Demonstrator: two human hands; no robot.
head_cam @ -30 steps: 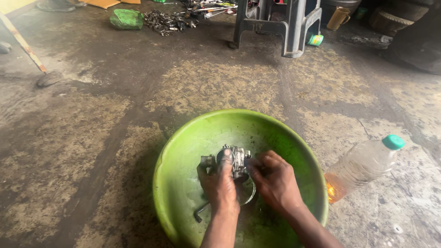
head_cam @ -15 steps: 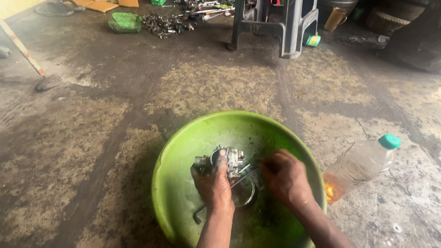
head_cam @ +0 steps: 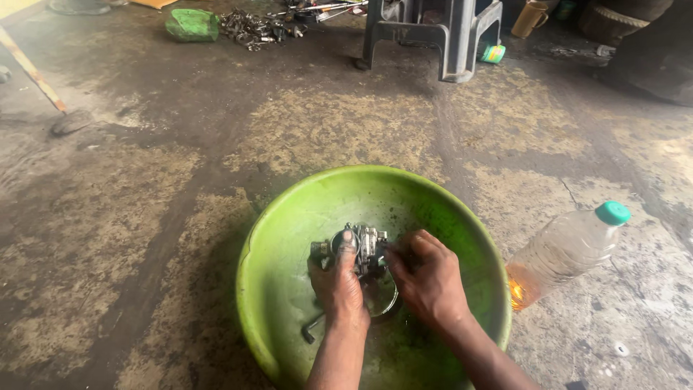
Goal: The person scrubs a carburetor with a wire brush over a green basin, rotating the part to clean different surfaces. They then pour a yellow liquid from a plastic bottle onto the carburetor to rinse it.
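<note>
A green plastic basin (head_cam: 289,217) sits on the stained concrete floor in the head view. Inside it my left hand (head_cam: 336,285) grips a small grey metal engine part (head_cam: 364,245), thumb up against its round opening. My right hand (head_cam: 429,278) closes on the same part from the right side, fingers bent around it. A round metal ring (head_cam: 386,300) and a thin bent metal piece (head_cam: 312,331) lie in the basin under my hands. Dark liquid covers the basin's bottom.
A clear plastic bottle (head_cam: 563,253) with a teal cap and amber liquid lies to the right of the basin. At the back stand a grey plastic stool (head_cam: 440,32), a pile of metal parts (head_cam: 253,29) and a green bag (head_cam: 191,25).
Both hands have shifted slightly on the metal part, turning it a little inside the basin. The view has moved a bit closer.
</note>
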